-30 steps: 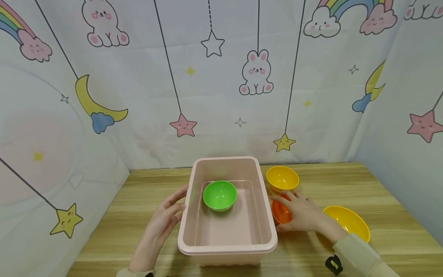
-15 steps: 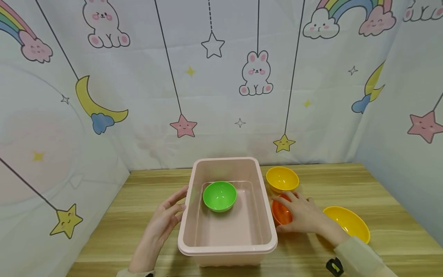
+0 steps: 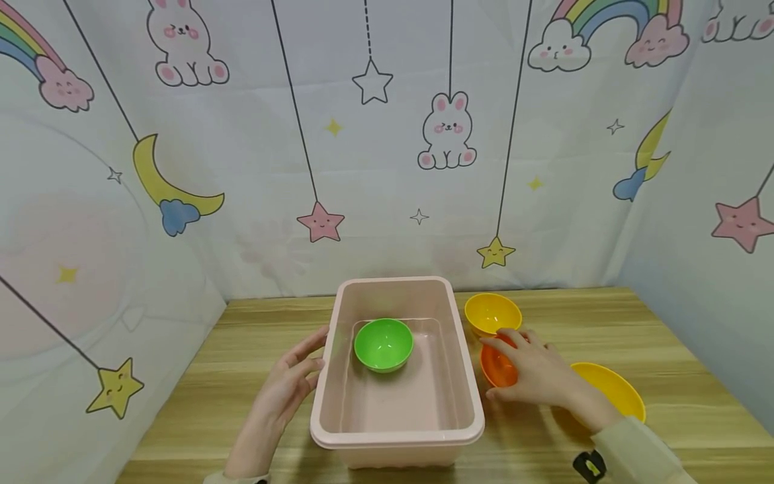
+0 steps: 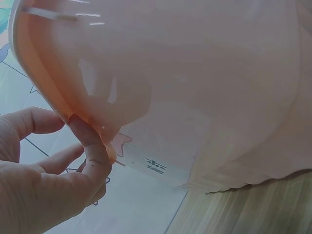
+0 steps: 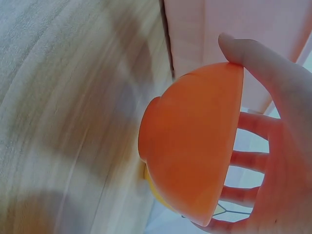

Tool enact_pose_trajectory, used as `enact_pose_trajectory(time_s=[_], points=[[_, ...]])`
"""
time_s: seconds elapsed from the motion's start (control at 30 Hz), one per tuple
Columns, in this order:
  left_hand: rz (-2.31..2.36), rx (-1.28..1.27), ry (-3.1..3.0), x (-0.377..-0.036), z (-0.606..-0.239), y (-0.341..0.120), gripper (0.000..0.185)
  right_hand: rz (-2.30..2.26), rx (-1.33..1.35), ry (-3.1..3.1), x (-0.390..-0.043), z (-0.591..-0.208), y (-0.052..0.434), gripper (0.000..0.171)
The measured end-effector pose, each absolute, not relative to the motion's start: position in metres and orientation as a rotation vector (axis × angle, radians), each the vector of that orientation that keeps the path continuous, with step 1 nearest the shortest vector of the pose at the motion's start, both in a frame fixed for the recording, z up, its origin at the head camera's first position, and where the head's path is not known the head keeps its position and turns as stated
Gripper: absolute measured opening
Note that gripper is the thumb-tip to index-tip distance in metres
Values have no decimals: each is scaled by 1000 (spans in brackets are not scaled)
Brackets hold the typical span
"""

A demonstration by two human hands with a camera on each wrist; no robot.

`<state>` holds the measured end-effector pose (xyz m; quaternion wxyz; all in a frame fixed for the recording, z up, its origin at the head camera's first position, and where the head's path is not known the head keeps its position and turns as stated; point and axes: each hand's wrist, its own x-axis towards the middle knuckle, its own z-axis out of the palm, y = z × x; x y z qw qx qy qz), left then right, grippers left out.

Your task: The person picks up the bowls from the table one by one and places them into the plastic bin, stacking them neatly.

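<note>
A light pink plastic tub (image 3: 399, 437) stands on the table, with a green bowl (image 3: 383, 345) inside towards its back left. My left hand (image 3: 281, 390) is at the tub's left side, fingers loosely bent. In the left wrist view, its thumb and fingers (image 4: 90, 146) touch the tub's rim from outside. To the right of the tub, my right hand (image 3: 538, 370) holds an orange bowl (image 3: 498, 366) by the rim. The right wrist view shows the thumb on one side of this orange bowl (image 5: 195, 141) and the other fingers spread along the rim.
A yellow bowl (image 3: 492, 312) stands behind the orange one, by the tub's back right. Another yellow bowl (image 3: 611, 388) lies farther right, partly hidden by my right forearm. Printed cloth walls (image 3: 393, 168) enclose the wooden table (image 3: 683, 403) at the back and sides.
My right hand and the orange bowl have shifted slightly right, away from the tub. The left hand, tub and green bowl have stayed in place.
</note>
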<state>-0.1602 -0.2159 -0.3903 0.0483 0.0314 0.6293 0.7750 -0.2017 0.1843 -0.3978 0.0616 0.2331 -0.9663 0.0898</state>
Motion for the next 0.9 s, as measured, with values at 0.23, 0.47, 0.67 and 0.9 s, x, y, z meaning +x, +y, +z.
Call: enact_pose_trajectory(time_s=[0.23, 0.47, 0.67, 0.9], points=[[2357, 110, 1921, -160, -390, -216, 62, 285, 691, -2913, -202, -398, 185, 84], [2351, 94, 1927, -161, -390, -216, 62, 285, 670, -2903, -201, -399, 186, 84], [2351, 96, 1926, -160, -390, -217, 63, 291, 670, -2897, -200, -395, 185, 84], [2357, 98, 1917, -160, -390, -216, 63, 285, 683, -2885, -199, -385, 182, 84]])
